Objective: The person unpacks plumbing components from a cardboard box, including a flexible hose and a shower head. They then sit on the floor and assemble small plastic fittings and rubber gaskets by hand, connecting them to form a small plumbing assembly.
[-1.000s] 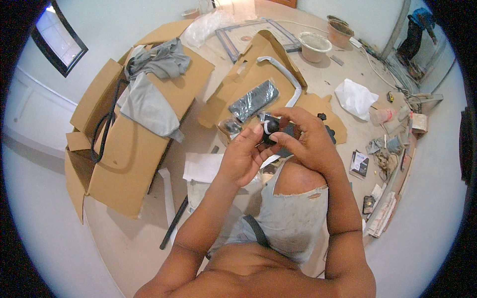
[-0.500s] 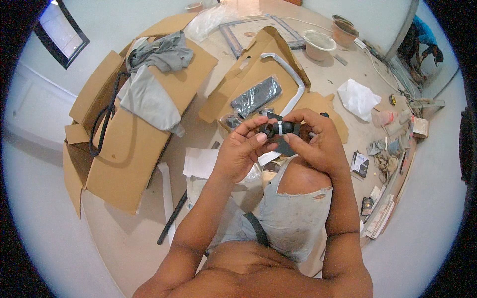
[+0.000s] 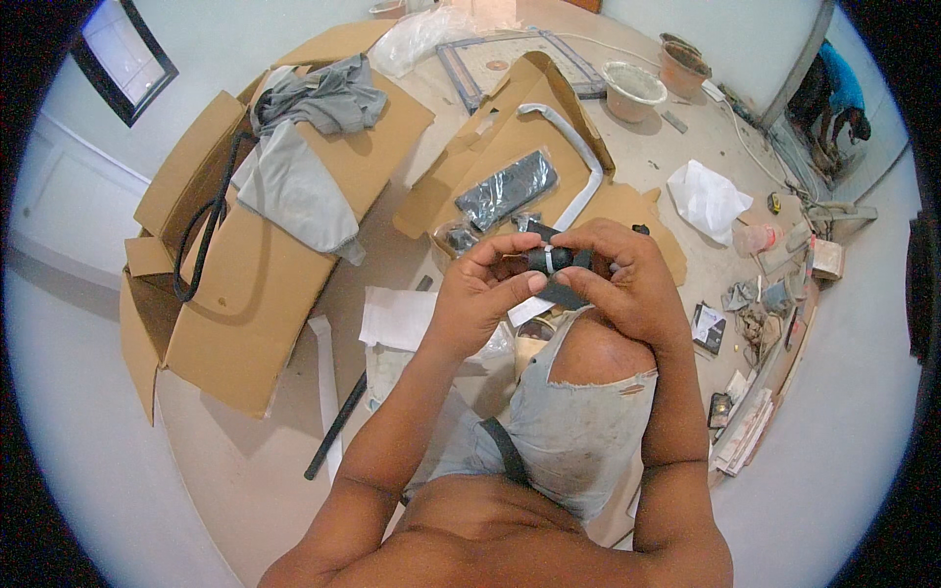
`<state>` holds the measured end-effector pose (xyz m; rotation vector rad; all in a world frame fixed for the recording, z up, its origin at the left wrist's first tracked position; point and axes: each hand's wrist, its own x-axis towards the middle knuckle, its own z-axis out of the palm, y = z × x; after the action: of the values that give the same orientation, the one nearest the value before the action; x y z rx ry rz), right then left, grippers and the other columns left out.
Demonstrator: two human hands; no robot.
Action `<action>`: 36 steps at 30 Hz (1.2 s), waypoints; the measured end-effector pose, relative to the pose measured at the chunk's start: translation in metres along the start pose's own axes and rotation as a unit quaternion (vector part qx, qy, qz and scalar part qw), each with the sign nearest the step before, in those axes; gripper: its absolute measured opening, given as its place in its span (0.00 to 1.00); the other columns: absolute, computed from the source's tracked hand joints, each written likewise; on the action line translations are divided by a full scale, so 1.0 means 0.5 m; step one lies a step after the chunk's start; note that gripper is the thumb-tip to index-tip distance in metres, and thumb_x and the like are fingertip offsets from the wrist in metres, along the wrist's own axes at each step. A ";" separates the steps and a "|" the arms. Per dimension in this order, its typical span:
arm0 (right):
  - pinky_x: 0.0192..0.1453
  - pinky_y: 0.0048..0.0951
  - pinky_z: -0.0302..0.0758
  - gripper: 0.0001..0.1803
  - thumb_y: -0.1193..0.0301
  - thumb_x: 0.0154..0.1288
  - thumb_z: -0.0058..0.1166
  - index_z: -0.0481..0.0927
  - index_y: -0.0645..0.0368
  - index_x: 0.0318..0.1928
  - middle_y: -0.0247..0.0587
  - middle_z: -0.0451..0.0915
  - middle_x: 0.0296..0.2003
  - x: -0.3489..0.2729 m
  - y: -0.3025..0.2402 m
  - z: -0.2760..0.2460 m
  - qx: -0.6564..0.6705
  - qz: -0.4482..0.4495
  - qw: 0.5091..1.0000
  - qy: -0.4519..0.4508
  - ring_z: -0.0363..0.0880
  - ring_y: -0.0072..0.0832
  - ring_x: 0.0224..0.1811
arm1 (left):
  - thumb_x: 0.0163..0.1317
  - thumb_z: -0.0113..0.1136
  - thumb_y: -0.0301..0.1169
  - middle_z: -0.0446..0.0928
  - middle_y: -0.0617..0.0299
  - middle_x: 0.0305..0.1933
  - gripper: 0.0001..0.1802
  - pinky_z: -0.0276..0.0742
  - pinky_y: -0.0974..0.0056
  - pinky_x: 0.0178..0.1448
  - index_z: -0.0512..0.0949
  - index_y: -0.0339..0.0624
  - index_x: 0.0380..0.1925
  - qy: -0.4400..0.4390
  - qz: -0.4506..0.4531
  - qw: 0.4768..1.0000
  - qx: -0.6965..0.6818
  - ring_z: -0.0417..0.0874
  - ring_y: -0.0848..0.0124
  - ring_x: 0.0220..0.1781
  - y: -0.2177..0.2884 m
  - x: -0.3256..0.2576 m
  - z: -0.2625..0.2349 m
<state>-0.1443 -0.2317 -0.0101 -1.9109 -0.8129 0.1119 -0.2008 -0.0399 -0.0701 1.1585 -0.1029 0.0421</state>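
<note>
Both hands meet above my right knee on a small black cylindrical fitting with a pale band around its middle [image 3: 551, 261]. The fingers and thumb of my left hand [image 3: 485, 289] close on its left end and cover it. My right hand [image 3: 627, 284] grips the other end between thumb and bent fingers, hiding most of that side. Just beyond the hands, a dark flat piece [image 3: 537, 229] shows in part. A black part in clear plastic wrap [image 3: 508, 189] and a grey wrapped bent bar [image 3: 578, 157] lie on an opened cardboard piece [image 3: 431, 191].
At left stands a large open cardboard box [image 3: 250, 323] with grey cloths [image 3: 294, 196] and a black hose [image 3: 201, 245] over it. A white bag [image 3: 708, 201], buckets [image 3: 632, 93] and assorted clutter [image 3: 760, 323] sit to the right. Another person [image 3: 838, 88] bends over at far right.
My left fingers have closed further around the left end of the black fitting, covering the round opening seen before. My right hand has barely moved.
</note>
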 end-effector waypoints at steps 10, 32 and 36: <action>0.34 0.27 0.72 0.16 0.69 0.55 0.63 0.80 0.61 0.44 0.38 0.81 0.33 -0.006 -0.003 -0.003 0.017 0.055 0.998 -0.002 0.75 0.23 0.29 | 0.61 0.63 0.21 0.79 0.56 0.51 0.21 0.80 0.65 0.55 0.73 0.37 0.55 0.004 0.077 0.995 0.060 0.81 0.71 0.50 -0.011 0.000 0.001; 0.43 0.32 0.76 0.15 0.68 0.54 0.63 0.81 0.65 0.38 0.48 0.82 0.32 0.010 0.005 0.000 -0.018 0.048 0.999 -0.013 0.81 0.32 0.35 | 0.69 0.60 0.36 0.73 0.70 0.31 0.14 0.68 0.76 0.29 0.75 0.42 0.50 0.001 -0.049 0.998 0.035 0.71 0.83 0.27 -0.033 0.017 0.030; 0.41 0.31 0.76 0.15 0.68 0.53 0.62 0.80 0.65 0.39 0.48 0.82 0.30 0.009 0.008 0.001 -0.033 0.090 0.995 -0.032 0.81 0.30 0.33 | 0.69 0.59 0.35 0.73 0.70 0.32 0.14 0.69 0.76 0.31 0.74 0.42 0.49 0.012 -0.034 0.994 0.105 0.71 0.84 0.28 -0.039 0.013 0.034</action>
<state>-0.1392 -0.2296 -0.0123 -2.0507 -0.6928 0.2605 -0.1938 -0.0631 -0.0803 1.3696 -0.0379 0.0066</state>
